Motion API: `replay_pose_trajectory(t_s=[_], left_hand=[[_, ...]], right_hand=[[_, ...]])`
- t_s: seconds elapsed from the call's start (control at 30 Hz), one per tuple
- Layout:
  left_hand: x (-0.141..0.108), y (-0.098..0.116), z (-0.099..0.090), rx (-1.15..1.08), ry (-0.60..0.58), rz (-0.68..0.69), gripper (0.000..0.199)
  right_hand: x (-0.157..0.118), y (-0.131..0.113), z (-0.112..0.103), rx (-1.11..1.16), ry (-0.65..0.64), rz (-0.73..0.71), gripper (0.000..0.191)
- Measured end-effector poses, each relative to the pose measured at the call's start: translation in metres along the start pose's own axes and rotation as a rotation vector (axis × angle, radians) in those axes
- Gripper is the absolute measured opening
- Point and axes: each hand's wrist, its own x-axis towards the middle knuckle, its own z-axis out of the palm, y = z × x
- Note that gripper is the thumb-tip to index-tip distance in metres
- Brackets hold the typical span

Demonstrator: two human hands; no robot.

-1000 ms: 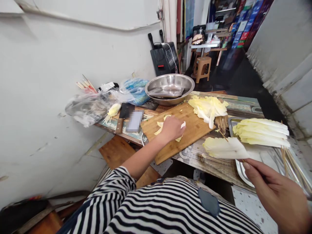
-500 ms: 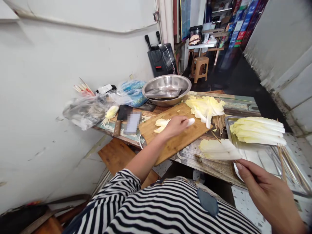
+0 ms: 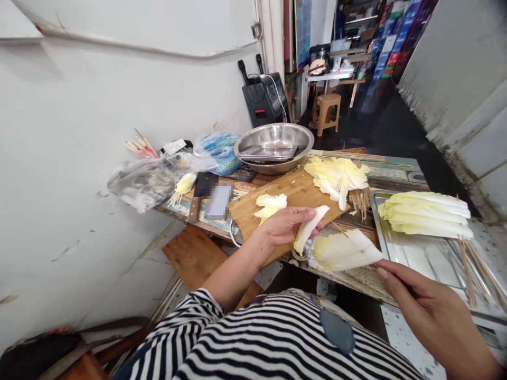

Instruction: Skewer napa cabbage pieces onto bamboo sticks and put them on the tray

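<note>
My left hand (image 3: 291, 224) is closed on a small, pale cabbage leaf (image 3: 309, 232), held over the near edge of the wooden cutting board (image 3: 253, 211). Between the thumb and fingers of my right hand (image 3: 428, 311) is the end of a skewer, mostly hidden, that runs through a larger cabbage leaf (image 3: 348, 250); its tip shows past the leaf's far side. The two leaves are close together but apart. Other cabbage pieces (image 3: 271, 205) lie on the board, with a pile of yellow leaves (image 3: 336, 174) at its far right corner.
A metal tray (image 3: 400, 250) on the right bears stacked, skewered cabbage leaves (image 3: 425, 214). Loose skewers (image 3: 359, 203) lie beside the leaf pile. At the back stands a steel basin (image 3: 273, 166). A cleaver (image 3: 195, 208), a phone (image 3: 219, 200) and plastic bags (image 3: 138, 179) are on the left.
My left hand has lifted the small leaf off the board and brought it nearer to me. My right hand has shifted slightly left with the skewered leaf.
</note>
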Motion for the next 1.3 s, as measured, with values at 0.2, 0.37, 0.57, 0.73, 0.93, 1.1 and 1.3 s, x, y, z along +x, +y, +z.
replay_pose_trajectory(t_s=[0.2,0.37,0.57,0.73,0.93,1.1,1.3], left_hand=[[-0.002,-0.003,0.003,-0.028,-0.105,0.011,0.032],[-0.004,-0.003,0.005,-0.011,-0.086,0.027,0.029],[-0.005,-0.004,0.007,0.01,-0.113,0.06,0.033],[-0.005,-0.004,0.009,0.034,-0.087,0.074,0.032],[-0.005,-0.003,0.009,0.036,-0.104,0.093,0.046],[-0.006,-0.002,0.01,0.06,-0.098,0.097,0.043],[-0.004,-0.001,0.012,0.075,-0.119,0.097,0.048]], right_hand=[[0.001,-0.002,-0.001,0.001,0.014,-0.018,0.029],[0.0,-0.005,-0.001,0.004,0.011,-0.013,0.027],[0.001,-0.008,-0.002,0.003,0.003,-0.031,0.026],[0.0,-0.008,-0.003,0.009,0.005,-0.03,0.026],[-0.004,-0.005,-0.004,0.001,0.017,-0.036,0.025],[-0.004,-0.005,-0.006,-0.001,0.015,-0.023,0.025],[-0.005,-0.004,-0.006,-0.007,0.018,-0.039,0.026]])
